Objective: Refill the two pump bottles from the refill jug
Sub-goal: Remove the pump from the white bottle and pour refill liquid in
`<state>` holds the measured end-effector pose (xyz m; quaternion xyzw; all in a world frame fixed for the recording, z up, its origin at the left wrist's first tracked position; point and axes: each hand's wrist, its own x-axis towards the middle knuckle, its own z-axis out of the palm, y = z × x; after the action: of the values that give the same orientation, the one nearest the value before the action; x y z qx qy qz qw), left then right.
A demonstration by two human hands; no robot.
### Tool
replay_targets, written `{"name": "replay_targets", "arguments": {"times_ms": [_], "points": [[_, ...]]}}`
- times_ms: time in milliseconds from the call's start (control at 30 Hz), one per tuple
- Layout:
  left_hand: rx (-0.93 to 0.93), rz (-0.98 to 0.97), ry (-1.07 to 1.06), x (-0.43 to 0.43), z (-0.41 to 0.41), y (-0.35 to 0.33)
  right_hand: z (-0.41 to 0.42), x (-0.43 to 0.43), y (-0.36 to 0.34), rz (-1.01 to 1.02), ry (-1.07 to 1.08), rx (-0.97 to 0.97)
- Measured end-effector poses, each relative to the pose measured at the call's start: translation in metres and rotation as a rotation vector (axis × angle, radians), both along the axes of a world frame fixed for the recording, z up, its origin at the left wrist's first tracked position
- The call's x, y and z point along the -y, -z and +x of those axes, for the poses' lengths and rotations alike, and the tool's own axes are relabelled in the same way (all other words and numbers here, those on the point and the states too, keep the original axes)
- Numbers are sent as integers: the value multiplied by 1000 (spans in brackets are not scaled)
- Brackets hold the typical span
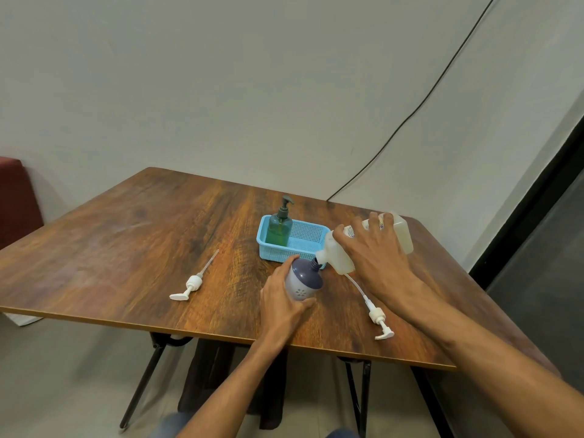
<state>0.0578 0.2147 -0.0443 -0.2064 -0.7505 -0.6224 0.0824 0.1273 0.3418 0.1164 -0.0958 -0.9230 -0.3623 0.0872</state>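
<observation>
My left hand (284, 298) grips a purple and white pump bottle (304, 279), tilted with its open neck toward the right. My right hand (376, 257) holds the translucent refill jug (339, 257) tipped over, its spout meeting the bottle's neck. A green pump bottle (279, 227) with its dark pump on stands in a light blue basket (308, 240). Two white pump heads lie loose on the wooden table (126, 241): one (189, 284) to the left, the other (376, 314) under my right forearm.
The table's near edge runs just below my hands. A black cable (410, 115) hangs down the wall behind the table. A dark red seat (15, 200) stands at the far left. Black folding legs show under the table.
</observation>
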Motion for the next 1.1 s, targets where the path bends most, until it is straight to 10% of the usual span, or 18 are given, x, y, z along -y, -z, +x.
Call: {"name": "replay_targets", "arguments": {"times_ms": [1100], "points": [[22,-13,-6,2,-1,4,-1,13,-11,60,-32,16]]}}
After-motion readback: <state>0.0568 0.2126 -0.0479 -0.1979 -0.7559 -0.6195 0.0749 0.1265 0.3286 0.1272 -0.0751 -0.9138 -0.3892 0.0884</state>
